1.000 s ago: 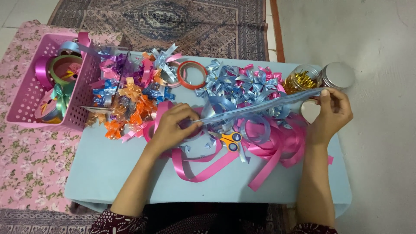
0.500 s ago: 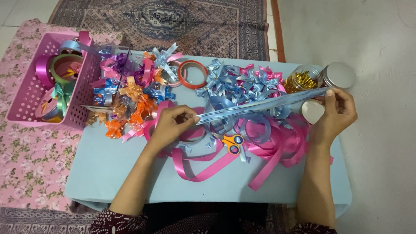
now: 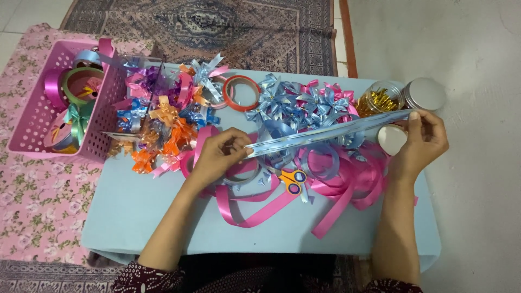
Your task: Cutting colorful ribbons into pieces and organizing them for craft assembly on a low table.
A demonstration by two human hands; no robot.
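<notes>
Across the middle of the frame I hold a long shiny light-blue ribbon strip (image 3: 331,133) taut: my left hand (image 3: 220,154) pinches one end, my right hand (image 3: 422,138) the other. Next probably folding it. Loose pink ribbon (image 3: 347,187) half hides the small orange-handled scissors (image 3: 292,180).

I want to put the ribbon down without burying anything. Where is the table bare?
The table is bare along its near edge: a wide patch left of the left forearm, below the orange bows, and a strip between the forearms under the pink ribbon. The far half is crowded with bows, blue loops, scissors and jars.
</notes>
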